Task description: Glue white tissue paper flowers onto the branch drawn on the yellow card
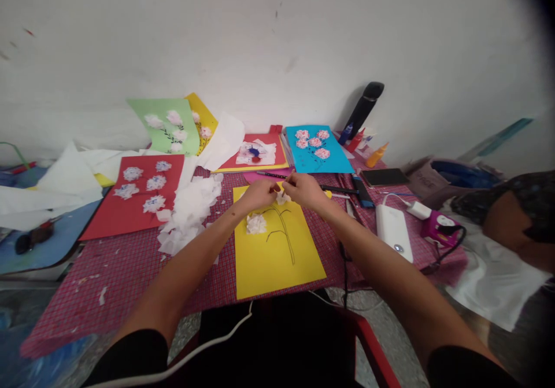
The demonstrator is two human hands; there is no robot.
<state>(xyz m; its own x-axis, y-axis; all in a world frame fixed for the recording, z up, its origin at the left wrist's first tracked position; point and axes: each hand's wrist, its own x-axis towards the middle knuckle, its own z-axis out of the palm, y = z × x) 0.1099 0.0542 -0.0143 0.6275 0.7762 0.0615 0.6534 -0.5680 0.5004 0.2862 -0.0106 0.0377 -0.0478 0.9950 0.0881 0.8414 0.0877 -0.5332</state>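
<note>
On the yellow sheet [277, 272] is a drawn stem with curved branches. A ruffled white tissue paper flower [256, 224] sits at the end of its left branch. Near the sheet's top edge, a second small clump of tissue paper [283, 199] lies under my fingertips. My left hand [262, 194] has its fingers pinched beside this clump; what is in them, if anything, is too small to tell. From the other side my right hand [304, 190] pinches at the tissue clump with thumb and forefinger. A heap of cut tissue squares [188, 211] lies to the left.
Finished flower cards stand around: red [104, 214], green [143, 113] and blue [295, 159]. A paint-stained tissue [269, 154] lies behind my hands. To the right are glue-like bottles [376, 155], a phone [385, 177], a white power bank [392, 232] and cables. Another person's arm [511, 203] shows at far right.
</note>
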